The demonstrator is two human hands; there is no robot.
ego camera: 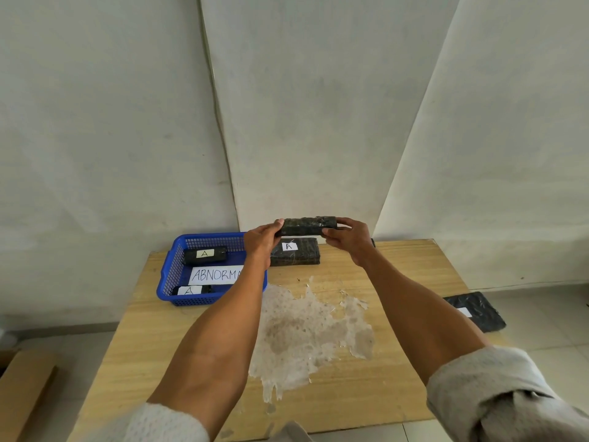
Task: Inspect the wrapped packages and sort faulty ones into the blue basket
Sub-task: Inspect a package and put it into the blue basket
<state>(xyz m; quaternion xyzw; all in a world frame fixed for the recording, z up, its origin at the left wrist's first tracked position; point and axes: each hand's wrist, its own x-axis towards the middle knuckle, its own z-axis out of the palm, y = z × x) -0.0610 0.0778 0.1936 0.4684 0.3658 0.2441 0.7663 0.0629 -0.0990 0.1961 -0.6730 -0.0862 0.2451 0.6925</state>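
Note:
A black wrapped package is held up in the air above the table's far side, edge-on to me. My left hand grips its left end and my right hand grips its right end. Below it on the table lies another black package with a white "A" label. The blue basket stands at the far left of the table. It holds two black packages with "A" labels and a paper sign reading "ABNORMA", partly hidden by my left forearm.
The wooden table has a large patch of peeled surface in its middle. One more black package lies on the floor off the table's right edge. A white wall stands close behind. A cardboard piece lies at lower left.

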